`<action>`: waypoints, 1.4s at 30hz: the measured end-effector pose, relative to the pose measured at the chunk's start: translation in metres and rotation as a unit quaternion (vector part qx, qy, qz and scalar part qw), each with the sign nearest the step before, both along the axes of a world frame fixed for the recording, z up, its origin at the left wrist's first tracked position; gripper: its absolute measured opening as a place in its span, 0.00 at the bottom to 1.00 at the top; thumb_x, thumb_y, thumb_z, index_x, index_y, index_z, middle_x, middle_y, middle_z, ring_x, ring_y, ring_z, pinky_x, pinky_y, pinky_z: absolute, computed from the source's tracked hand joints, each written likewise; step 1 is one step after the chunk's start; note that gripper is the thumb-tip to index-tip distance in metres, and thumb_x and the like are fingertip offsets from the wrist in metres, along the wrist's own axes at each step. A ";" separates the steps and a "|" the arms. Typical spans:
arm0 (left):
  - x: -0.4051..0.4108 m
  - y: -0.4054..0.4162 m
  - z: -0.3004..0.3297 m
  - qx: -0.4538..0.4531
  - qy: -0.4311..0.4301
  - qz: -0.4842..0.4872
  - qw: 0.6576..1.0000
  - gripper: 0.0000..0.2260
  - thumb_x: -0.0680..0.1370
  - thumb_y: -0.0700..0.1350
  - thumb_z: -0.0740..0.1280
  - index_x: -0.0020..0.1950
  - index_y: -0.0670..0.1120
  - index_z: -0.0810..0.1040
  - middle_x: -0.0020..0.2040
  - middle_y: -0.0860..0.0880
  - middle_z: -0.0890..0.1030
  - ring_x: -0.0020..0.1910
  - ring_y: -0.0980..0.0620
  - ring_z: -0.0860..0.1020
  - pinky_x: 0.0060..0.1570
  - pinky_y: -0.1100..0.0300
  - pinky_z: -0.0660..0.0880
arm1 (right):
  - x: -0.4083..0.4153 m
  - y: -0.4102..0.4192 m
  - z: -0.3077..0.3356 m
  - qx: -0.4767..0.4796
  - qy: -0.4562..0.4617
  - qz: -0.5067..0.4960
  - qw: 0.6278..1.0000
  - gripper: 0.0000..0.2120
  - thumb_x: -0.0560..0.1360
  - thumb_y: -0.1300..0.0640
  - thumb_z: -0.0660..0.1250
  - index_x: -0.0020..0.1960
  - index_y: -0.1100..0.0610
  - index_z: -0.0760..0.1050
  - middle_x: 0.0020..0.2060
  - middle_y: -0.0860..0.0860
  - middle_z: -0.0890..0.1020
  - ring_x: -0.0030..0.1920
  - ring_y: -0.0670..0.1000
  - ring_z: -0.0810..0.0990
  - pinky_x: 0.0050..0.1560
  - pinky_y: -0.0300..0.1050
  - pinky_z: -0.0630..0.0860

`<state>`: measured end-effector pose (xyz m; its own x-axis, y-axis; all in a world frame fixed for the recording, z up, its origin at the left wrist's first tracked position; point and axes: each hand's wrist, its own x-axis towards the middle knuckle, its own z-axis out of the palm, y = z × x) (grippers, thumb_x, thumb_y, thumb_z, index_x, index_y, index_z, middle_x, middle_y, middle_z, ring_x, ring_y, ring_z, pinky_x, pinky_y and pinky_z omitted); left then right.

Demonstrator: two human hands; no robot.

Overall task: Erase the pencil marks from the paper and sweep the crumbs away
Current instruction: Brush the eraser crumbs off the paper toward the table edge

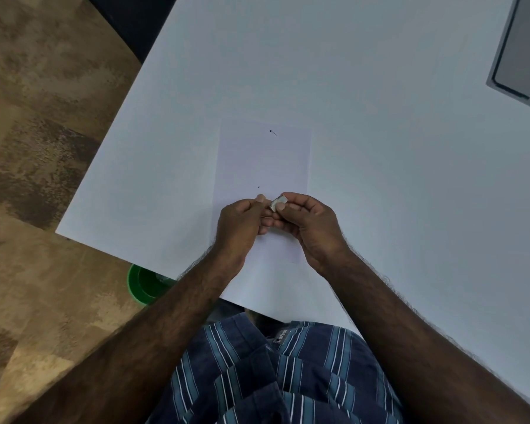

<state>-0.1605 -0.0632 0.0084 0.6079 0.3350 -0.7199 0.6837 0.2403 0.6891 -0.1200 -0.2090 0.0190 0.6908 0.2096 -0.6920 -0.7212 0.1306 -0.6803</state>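
- White paper (262, 160) lay flat on a pale table (380, 148), near its front edge, in the head view.
- A short dark pencil mark (272, 132) sat near the sheet's far end, and a tiny dark speck (259, 187) lay lower down, just beyond the hands.
- Both hands met over the sheet's near part.
- The right hand (306, 221) pinched a small white eraser (278, 203) between thumb and curled fingers.
- The left hand (242, 223) had its fingers curled, fingertips close to the eraser; whether it touched or gripped it could not be told.
- A grey laptop corner (520, 56) lay at the table's far right.
- A green bin (144, 286) stood on the floor beneath the table edge.
- A striped blue shirt (273, 377) filled the bottom.
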 end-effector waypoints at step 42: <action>0.006 0.024 -0.005 0.367 -0.105 -0.127 0.915 0.16 0.76 0.60 0.77 0.38 0.50 0.82 0.39 0.54 0.82 0.39 0.57 0.78 0.41 0.72 0.68 | 0.010 -0.011 0.012 -0.257 -0.232 0.123 0.930 0.06 0.79 0.56 0.79 0.55 0.53 0.85 0.43 0.41 0.86 0.40 0.40 0.81 0.44 0.28 0.75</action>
<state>-0.1542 -0.0392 0.0034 0.8325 0.5107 -0.2149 0.4866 -0.4883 0.7244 -0.1105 -0.2204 0.0307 0.9153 0.1242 -0.3831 -0.2988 -0.4284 -0.8528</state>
